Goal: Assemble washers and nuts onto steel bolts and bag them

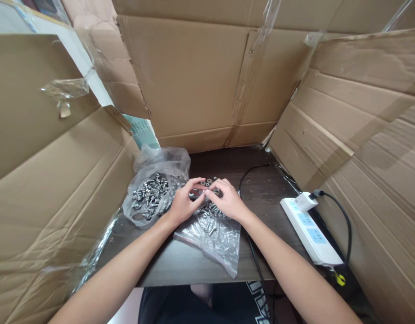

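screws (150, 192): shiny metal | bag (217, 238): glossy clear plastic | table (261, 180): dark matt wood

We see a clear plastic bag (212, 236) of small silver bolts lying flat on the dark table, directly beneath and nearer than our two hands. A second, crumpled open bag (153, 191) heaped with bolts sits just left of our left hand, while a few loose washers (207, 182) lie just beyond our fingertips.
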`<move>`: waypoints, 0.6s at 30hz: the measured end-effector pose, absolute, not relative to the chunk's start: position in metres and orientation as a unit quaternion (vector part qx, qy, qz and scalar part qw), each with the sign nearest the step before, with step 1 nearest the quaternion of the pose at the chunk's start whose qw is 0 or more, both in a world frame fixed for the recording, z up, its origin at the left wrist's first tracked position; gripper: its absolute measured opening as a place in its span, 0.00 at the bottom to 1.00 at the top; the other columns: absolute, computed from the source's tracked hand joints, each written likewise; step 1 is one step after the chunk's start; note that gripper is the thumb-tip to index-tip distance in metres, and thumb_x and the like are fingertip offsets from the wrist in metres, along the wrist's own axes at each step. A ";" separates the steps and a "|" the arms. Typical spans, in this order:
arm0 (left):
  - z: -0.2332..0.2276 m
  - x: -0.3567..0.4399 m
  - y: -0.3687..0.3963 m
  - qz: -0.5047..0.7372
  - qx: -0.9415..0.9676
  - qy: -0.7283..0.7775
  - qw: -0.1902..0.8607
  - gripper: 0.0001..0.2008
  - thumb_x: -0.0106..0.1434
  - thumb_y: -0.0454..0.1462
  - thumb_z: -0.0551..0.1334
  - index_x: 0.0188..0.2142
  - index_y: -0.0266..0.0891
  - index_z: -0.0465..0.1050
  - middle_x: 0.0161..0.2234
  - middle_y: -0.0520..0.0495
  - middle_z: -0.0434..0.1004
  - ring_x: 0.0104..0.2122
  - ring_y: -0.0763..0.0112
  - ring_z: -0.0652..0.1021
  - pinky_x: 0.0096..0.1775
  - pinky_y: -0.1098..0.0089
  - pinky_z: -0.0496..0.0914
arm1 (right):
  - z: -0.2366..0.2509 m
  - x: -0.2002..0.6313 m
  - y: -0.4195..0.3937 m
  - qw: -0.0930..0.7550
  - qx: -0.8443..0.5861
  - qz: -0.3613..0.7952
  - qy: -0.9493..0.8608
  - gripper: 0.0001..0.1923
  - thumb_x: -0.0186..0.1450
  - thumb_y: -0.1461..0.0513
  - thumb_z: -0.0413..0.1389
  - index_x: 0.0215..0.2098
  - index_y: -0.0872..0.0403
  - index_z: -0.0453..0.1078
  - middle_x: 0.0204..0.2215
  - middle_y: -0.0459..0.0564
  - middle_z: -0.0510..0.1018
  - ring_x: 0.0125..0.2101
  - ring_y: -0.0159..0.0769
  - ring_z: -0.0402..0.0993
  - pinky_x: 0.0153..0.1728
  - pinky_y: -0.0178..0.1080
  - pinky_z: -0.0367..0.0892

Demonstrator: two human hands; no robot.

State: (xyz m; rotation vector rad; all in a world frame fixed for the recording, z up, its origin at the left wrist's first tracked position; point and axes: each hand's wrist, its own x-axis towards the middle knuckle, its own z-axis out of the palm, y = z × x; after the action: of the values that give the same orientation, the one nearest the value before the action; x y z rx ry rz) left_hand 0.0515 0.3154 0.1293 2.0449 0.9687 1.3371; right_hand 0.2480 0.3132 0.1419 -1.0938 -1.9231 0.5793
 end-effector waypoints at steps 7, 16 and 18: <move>0.131 0.052 0.315 0.494 0.753 0.353 0.255 0.19 0.67 0.35 0.66 0.57 0.41 0.71 0.42 0.45 0.87 0.41 0.66 0.87 0.43 0.68 0.81 | 0.141 0.247 0.314 0.442 -0.437 0.286 -0.729 0.09 0.66 0.56 0.62 0.43 0.49 0.73 0.44 0.51 0.77 0.44 0.42 0.74 0.43 0.43 0.69; 0.130 0.052 0.315 0.495 0.754 0.347 0.257 0.19 0.68 0.34 0.66 0.57 0.40 0.70 0.43 0.46 0.87 0.40 0.67 0.87 0.43 0.69 0.81 | 0.140 0.250 0.316 0.435 -0.448 0.277 -0.730 0.07 0.71 0.56 0.58 0.41 0.50 0.73 0.42 0.51 0.76 0.43 0.42 0.74 0.43 0.43 0.68; 0.130 0.051 0.315 0.498 0.754 0.345 0.254 0.20 0.67 0.34 0.66 0.57 0.40 0.70 0.42 0.46 0.87 0.40 0.67 0.86 0.43 0.69 0.81 | 0.139 0.249 0.316 0.425 -0.432 0.284 -0.743 0.08 0.68 0.57 0.62 0.43 0.50 0.73 0.44 0.51 0.77 0.44 0.42 0.74 0.43 0.42 0.68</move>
State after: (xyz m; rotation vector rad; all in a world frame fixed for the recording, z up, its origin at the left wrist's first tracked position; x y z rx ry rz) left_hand 0.0514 0.3154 0.1297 2.0475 0.9386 1.3543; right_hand 0.2491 0.3159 0.1394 -1.0808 -1.8591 0.7104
